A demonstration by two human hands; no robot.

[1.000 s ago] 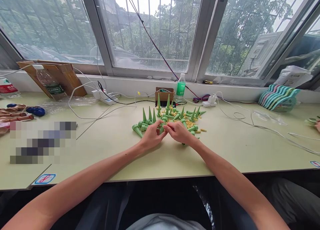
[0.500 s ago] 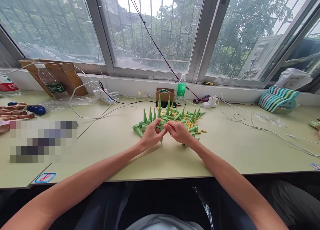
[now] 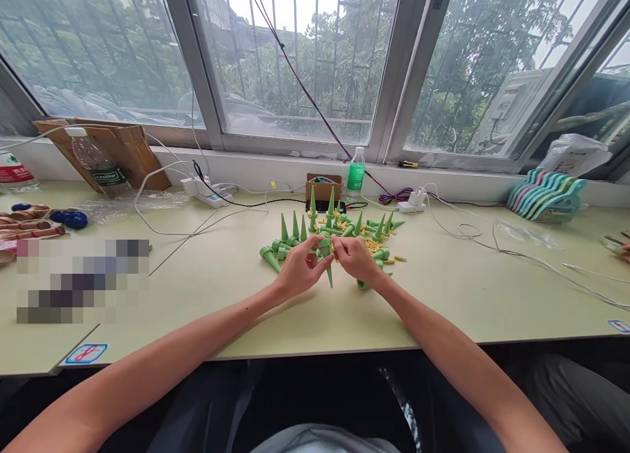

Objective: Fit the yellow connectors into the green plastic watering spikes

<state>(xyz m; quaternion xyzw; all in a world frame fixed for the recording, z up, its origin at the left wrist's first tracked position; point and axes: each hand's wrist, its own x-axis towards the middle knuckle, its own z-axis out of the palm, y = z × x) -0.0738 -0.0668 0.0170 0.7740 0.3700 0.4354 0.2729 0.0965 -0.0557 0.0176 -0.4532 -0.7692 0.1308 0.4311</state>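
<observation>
My left hand (image 3: 296,270) is closed around a green plastic cone spike (image 3: 326,261), held point down just above the pale green table (image 3: 443,295). My right hand (image 3: 355,258) pinches at the wide top end of the same spike; whether a small part sits between those fingers is hidden. Right behind both hands lies a pile of green cone spikes (image 3: 325,233), some standing upright, mixed with small yellow pieces (image 3: 374,245).
A cardboard box (image 3: 323,185) and a green-labelled bottle (image 3: 355,171) stand by the window ledge. A power strip (image 3: 207,192) and cables cross the table's back. Stacked coloured hangers (image 3: 544,192) sit far right, brown objects (image 3: 29,222) far left. Another person's hand (image 3: 624,251) shows at the right edge.
The green spike has come up between my hands and now points down and toward me. My hands lifted slightly and stayed together at the pile's near edge.
</observation>
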